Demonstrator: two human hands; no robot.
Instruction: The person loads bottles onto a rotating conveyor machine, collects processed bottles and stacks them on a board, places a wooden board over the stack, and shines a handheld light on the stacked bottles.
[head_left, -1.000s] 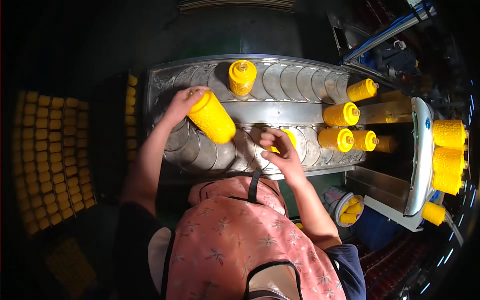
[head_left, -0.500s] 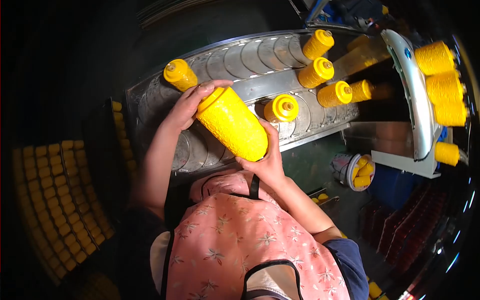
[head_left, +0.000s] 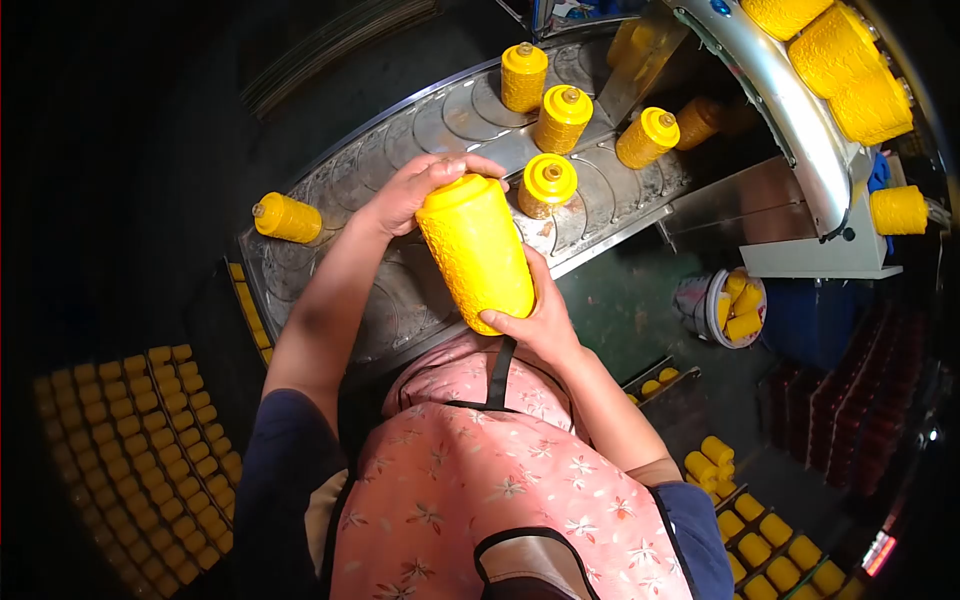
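Between my two hands is a large yellow cylinder (head_left: pixel 478 255) with an embossed, shiny side and a narrower stepped top, held tilted in front of my apron. My left hand (head_left: pixel 425 192) wraps over its top end, fingers curled across the rim. Lower down, my right hand (head_left: pixel 540 312) grips the bottom end, thumb on the near side. Just beyond my left hand's fingers, a similar yellow cylinder with a brass-coloured knob (head_left: pixel 547 185) stands on the metal conveyor (head_left: pixel 400 290). Another knobbed cylinder (head_left: pixel 288 218) lies tilted left of my left forearm.
Several more knobbed cylinders (head_left: pixel 565 118) stand farther along the conveyor, near a curved silver machine housing (head_left: pixel 790 120) with yellow cylinders on its outside. A white bucket (head_left: pixel 718 308) holds yellow pieces. Racks of small yellow pieces (head_left: pixel 150 450) stand at left and lower right.
My view has turned, so the conveyor and machine appear shifted left and up. The cylinder in my hands is now more upright; both hands keep hold of it.
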